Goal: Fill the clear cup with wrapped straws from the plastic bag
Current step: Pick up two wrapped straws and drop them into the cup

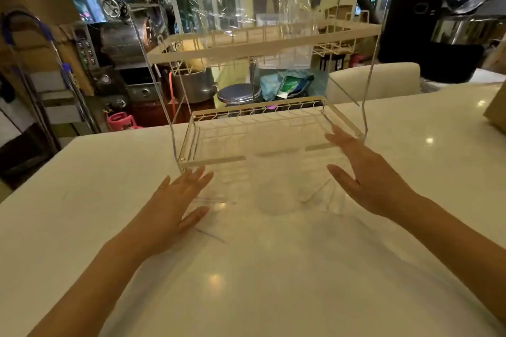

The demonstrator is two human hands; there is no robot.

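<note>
Reaching forward over the white counter (273, 282), both hands are hovering with fingers spread and holding nothing: the left hand (175, 208) is nearing the front left corner of the wire rack (262, 44), the right hand (367, 178) is coming in beside the lower tier's right edge. The clear cup (276, 183) is standing between them at the rack's front edge, looking pale and blurred, so I cannot tell whether any straws are in it yet. A clear plastic bag (246, 3) is rising from the top tier at the far edge. The task is seemingly at its start. Next, one hand is going to need the bag while the cup stays steady.
</note>
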